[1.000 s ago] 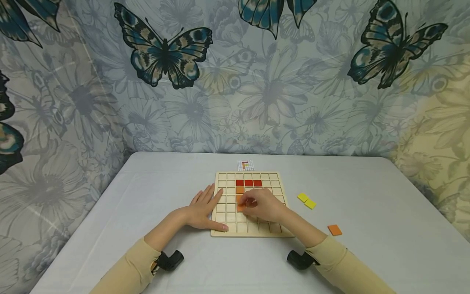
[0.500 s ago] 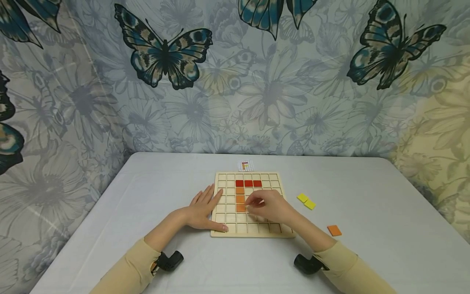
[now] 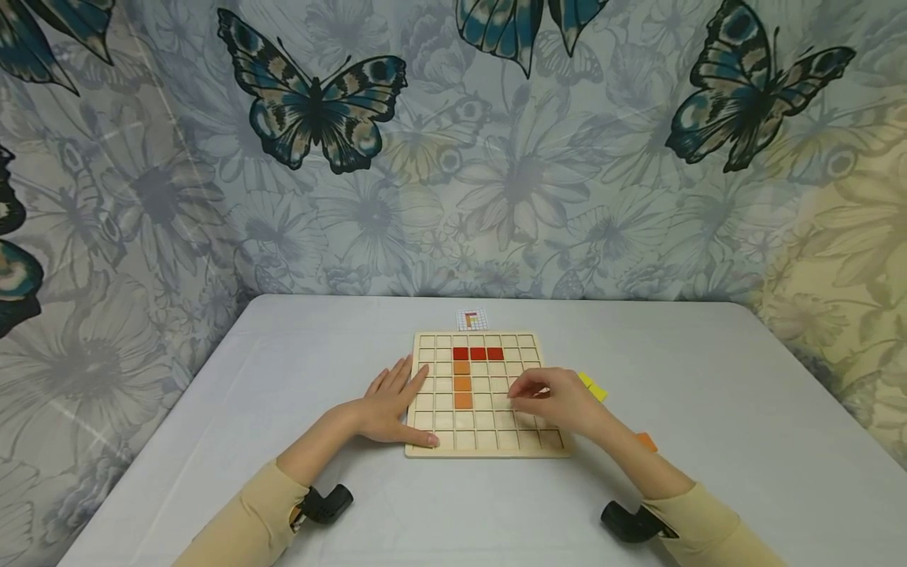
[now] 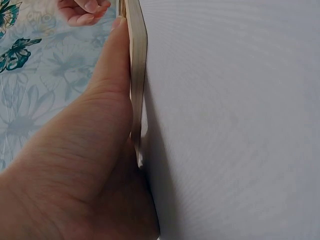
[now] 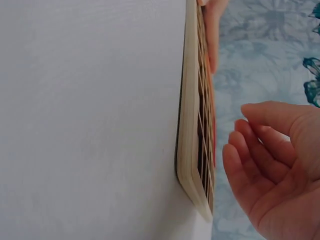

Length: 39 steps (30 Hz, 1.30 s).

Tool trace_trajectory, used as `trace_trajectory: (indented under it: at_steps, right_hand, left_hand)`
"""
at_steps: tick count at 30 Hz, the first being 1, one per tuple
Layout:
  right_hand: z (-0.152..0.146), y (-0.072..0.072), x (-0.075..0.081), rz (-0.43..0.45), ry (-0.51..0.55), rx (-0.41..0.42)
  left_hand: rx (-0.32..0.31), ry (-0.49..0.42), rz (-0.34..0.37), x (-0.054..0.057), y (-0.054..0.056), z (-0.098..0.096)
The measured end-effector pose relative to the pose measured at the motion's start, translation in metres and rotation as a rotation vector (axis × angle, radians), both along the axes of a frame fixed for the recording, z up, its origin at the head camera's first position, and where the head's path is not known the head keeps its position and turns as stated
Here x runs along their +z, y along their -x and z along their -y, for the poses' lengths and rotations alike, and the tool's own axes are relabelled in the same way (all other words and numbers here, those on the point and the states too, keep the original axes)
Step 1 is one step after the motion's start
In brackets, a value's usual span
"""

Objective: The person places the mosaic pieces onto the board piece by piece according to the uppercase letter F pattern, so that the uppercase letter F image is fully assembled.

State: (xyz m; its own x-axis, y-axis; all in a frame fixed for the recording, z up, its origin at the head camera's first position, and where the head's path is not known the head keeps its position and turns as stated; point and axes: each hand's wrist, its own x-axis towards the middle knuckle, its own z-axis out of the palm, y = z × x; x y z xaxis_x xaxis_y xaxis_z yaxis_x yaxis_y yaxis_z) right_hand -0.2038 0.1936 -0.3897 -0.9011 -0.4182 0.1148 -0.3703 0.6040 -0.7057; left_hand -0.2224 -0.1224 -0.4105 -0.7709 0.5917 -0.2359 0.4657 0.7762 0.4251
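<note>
A wooden grid board (image 3: pixel 489 449) lies on the table. Three red square tiles (image 3: pixel 478 353) form a row near its top, and several orange tiles (image 3: pixel 463 384) run down below the leftmost red one. My left hand (image 3: pixel 386 411) rests with spread fingers over the board's left edge, thumb at the near corner; the left wrist view shows its thumb along the thick wooden side (image 4: pixel 139 65). Over the board's right part hovers my right hand (image 3: pixel 560 400). Its fingers are loosely bent, and in the right wrist view nothing is between thumb and fingertips (image 5: pixel 231 150).
Yellow tiles (image 3: pixel 598 391) lie right of the board, partly behind my right hand. A loose orange tile (image 3: pixel 646 442) is partly covered by the right forearm. Beyond the board's far edge lies a small card with a coloured grid pattern (image 3: pixel 472 320). A butterfly-patterned wall (image 3: pixel 425 197) stands behind the table.
My right hand has left the lowest orange tile and moved right across the board, overlapping the yellow and loose orange tiles. My left hand has stayed in place.
</note>
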Motion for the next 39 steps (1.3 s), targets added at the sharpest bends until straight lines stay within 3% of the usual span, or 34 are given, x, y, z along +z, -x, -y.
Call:
trace_trajectory:
  at_steps: [14, 26, 33, 39]
  right_hand:
    - [-0.043, -0.014, 0.004, 0.026, -0.017, -0.117]
    - [-0.083, -0.030, 0.006, 0.080, -0.078, -0.198]
    - [-0.101, -0.042, 0.007, 0.180, -0.060, -0.204]
    - [-0.121, -0.051, 0.007, 0.109, -0.109, -0.159]
  left_hand:
    - [-0.010, -0.037, 0.005, -0.002, -0.001, 0.001]
    - [0.006, -0.015, 0.000, -0.006, 0.000, 0.001]
    - [0.014, 0.001, 0.006, 0.000, 0.000, 0.000]
    - [0.010, 0.000, 0.002, 0.001, -0.002, -0.001]
